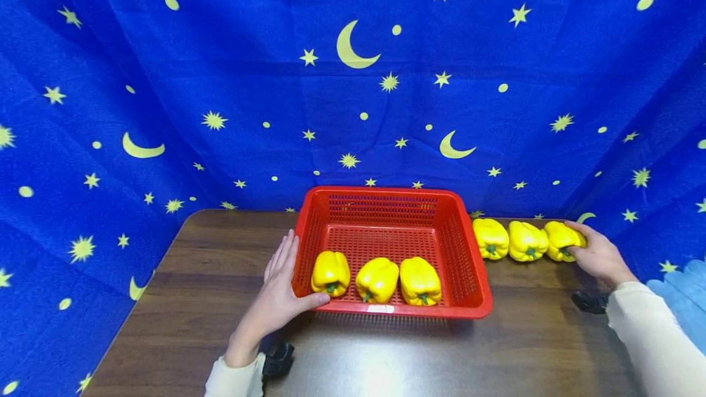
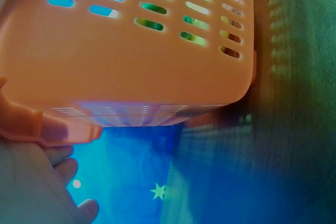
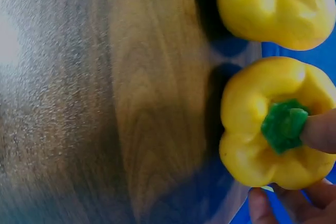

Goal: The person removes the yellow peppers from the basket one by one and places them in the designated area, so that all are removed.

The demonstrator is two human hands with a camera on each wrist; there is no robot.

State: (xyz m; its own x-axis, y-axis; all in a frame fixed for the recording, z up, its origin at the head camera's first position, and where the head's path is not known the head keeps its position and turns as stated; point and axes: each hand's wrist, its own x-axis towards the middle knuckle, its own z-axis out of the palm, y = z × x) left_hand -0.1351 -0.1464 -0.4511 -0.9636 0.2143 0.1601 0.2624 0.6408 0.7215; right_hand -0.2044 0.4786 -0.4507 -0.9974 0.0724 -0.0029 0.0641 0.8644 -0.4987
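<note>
A red plastic basket [image 1: 394, 309] with slotted walls holds three yellow bell peppers [image 1: 377, 280] along its near side. My left hand [image 1: 278, 290] rests on the basket's near left corner, fingers straight along the left side and thumb on the front rim. In the left wrist view its fingers [image 2: 66, 170] lie by the rim. To the right of the basket, three more yellow peppers stand in a row. My right hand [image 1: 601, 257] grips the outermost bell pepper [image 3: 252, 124], thumb by the green stem and other fingers along its side.
A brown wooden table [image 1: 182, 299] carries everything. Behind it hangs a blue cloth [image 1: 265, 90] printed with moons and stars. The middle pepper [image 1: 527, 241] of the row sits close beside the gripped one; another pepper [image 1: 491, 239] stands next to the basket's right wall.
</note>
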